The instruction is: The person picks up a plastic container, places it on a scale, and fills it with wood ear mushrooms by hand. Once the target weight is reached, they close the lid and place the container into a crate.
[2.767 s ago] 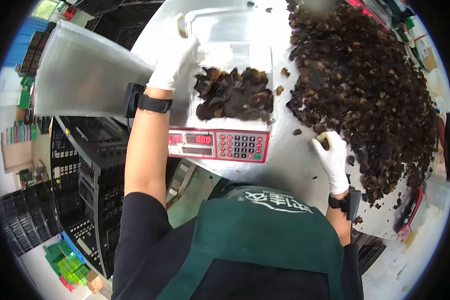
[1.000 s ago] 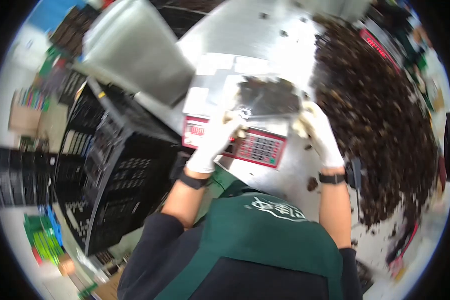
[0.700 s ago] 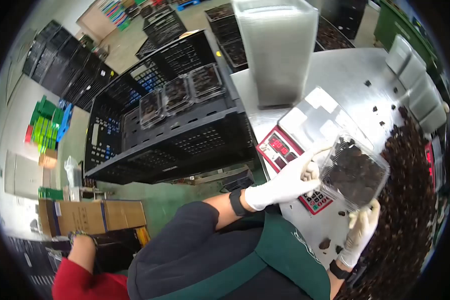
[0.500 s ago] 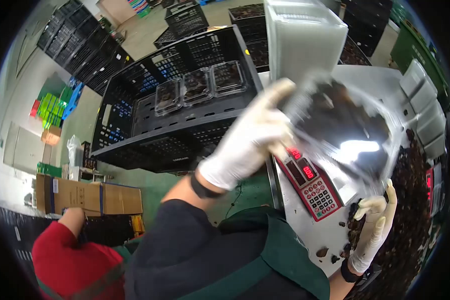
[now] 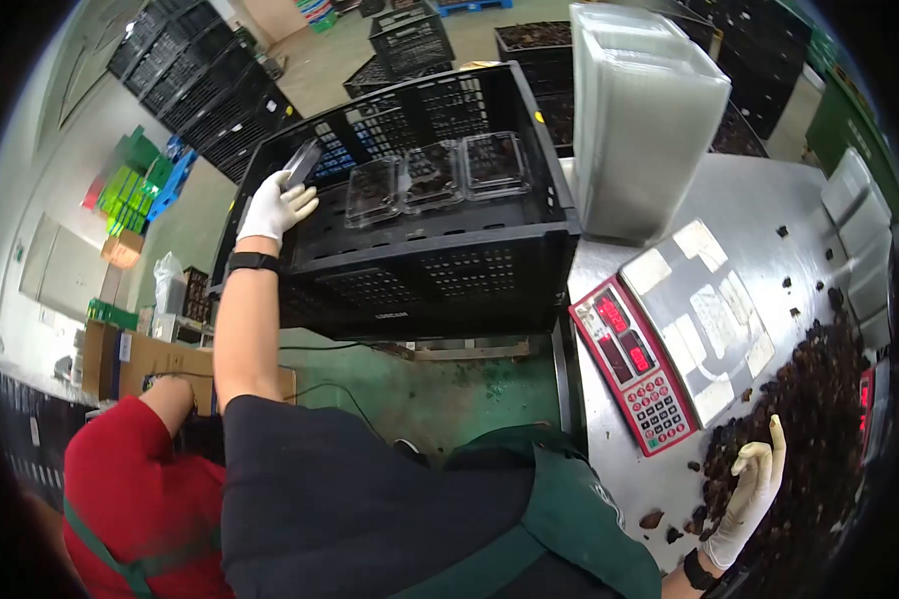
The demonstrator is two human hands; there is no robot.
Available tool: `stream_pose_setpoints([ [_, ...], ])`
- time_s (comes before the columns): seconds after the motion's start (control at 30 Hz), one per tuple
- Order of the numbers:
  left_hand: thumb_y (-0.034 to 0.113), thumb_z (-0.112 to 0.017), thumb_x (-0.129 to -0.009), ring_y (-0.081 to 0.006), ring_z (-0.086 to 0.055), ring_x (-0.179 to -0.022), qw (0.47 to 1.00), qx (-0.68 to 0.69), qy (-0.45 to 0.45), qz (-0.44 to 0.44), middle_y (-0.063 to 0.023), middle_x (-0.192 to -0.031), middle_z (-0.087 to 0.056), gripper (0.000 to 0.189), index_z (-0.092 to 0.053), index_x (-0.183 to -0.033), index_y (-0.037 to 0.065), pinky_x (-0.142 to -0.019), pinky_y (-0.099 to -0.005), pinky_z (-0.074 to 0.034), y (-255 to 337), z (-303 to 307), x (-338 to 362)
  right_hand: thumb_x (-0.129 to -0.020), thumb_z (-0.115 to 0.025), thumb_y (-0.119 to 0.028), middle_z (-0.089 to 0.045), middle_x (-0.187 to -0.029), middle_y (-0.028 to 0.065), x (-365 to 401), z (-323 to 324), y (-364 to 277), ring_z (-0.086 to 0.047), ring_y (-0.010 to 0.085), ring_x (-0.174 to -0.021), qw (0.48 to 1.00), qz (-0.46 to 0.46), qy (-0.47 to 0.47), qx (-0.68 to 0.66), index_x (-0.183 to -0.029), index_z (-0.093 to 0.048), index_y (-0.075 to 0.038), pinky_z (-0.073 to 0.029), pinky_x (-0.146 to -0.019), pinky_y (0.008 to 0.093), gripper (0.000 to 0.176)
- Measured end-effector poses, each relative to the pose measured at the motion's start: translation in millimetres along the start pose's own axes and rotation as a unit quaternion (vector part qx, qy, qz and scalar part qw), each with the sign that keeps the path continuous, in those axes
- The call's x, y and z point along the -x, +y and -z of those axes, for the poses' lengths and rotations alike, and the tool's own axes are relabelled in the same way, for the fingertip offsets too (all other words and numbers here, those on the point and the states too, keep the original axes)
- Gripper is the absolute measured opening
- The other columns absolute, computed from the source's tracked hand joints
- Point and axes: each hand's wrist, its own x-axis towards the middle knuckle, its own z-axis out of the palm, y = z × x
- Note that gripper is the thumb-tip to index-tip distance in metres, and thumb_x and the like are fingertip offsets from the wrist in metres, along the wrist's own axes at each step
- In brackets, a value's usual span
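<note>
At lower right, the gloved right hand (image 5: 754, 489) is lying with fingers spread loose on the heap of dark dried fungus (image 5: 819, 399). At centre right, the red-keyed scale (image 5: 669, 339) is showing red digits too small to read. Farther up, the left hand (image 5: 275, 205) is pinching a clear clamshell box (image 5: 302, 163) over the black crate (image 5: 440, 270), left of three filled boxes (image 5: 435, 175). A tray stack (image 5: 644, 120) is standing at upper right.
</note>
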Motion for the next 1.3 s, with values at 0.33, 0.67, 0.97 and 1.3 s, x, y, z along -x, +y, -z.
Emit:
stream_pose_setpoints([
  [0.33, 0.013, -0.060, -0.097, -0.0225, -0.045, -0.139, 0.618, -0.407, -0.400, -0.540, -0.0140, -0.149, -0.049, 0.053, -0.046, -0.147, 0.001, -0.116, -0.0354, -0.033, -47, -278, 196, -0.098, -0.053, -0.011, -0.066, -0.088, 0.0003, 73, 29, 21, -0.055, 0.0047, -0.072, 0.986, -0.149, 0.067, -0.043, -0.135, -0.059, -0.002, -0.044, -0.063, 0.0194, 0.038],
  [0.67, 0.010, -0.057, -0.097, -0.0232, -0.058, -0.121, 0.305, -0.381, -0.562, -0.668, -0.0165, -0.136, -0.057, 0.050, -0.046, -0.145, -0.002, -0.102, -0.0326, -0.047, -222, -468, 389, -0.088, -0.058, -0.021, -0.072, -0.093, 0.0101, 180, 1, 155, -0.070, 0.0301, -0.085, 0.935, -0.146, 0.224, 0.232, -0.109, -0.069, -0.013, -0.054, -0.074, 0.0456, 0.025],
  [0.97, 0.008, -0.055, -0.097, -0.0232, -0.061, -0.115, 0.285, -0.389, -0.548, -0.684, -0.0170, -0.129, -0.061, 0.048, -0.047, -0.143, -0.003, -0.100, -0.0320, -0.049, -252, -487, 413, -0.077, -0.066, -0.021, -0.065, -0.067, 0.0038, 186, -17, 186, -0.064, 0.0295, -0.060, 0.853, -0.022, 0.460, 0.247, -0.087, -0.070, -0.021, -0.049, -0.054, 0.0442, 0.011],
  [1.3, 0.006, -0.053, -0.097, -0.0232, -0.065, -0.108, 0.443, -0.350, -0.519, -0.642, -0.0175, -0.122, -0.065, 0.046, -0.048, -0.141, -0.004, -0.097, -0.0313, -0.052, -84, -436, 322, -0.084, -0.065, -0.011, -0.073, -0.090, 0.0080, 197, -3, 167, -0.069, 0.0249, -0.077, 0.912, -0.037, 0.360, 0.193, -0.106, -0.074, -0.013, -0.055, -0.070, 0.0350, 0.023],
])
